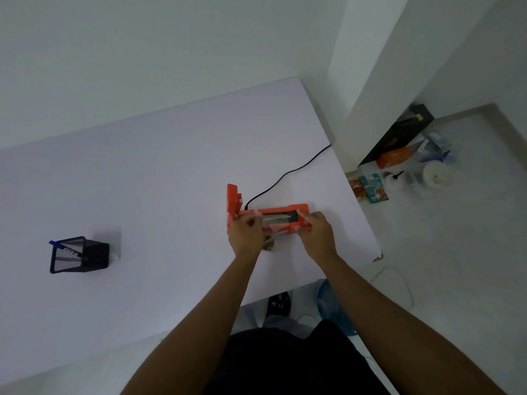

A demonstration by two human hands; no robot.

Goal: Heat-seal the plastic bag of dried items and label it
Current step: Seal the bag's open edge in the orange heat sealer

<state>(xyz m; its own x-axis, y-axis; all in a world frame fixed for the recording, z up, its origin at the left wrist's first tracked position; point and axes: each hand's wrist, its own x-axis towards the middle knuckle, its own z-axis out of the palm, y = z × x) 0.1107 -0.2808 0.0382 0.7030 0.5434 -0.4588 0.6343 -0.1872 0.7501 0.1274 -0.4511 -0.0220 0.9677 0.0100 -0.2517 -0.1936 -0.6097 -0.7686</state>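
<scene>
An orange heat sealer [296,210] lies on the white table [159,172], its lid [233,199] raised upright at the left end. A clear plastic bag [276,220] lies across the sealing bar, and brown dried items [269,244] show in its lower part between my hands. My left hand [245,233] pinches the bag's left edge at the sealer. My right hand [315,230] grips the bag's right side against the sealer's right end. No label is in sight.
A black power cord [288,173] runs from the sealer to the table's right edge. A black mesh pen holder [78,255] with a blue pen [55,244] stands at the left. Boxes, packets and a paper roll [436,172] lie on the floor to the right.
</scene>
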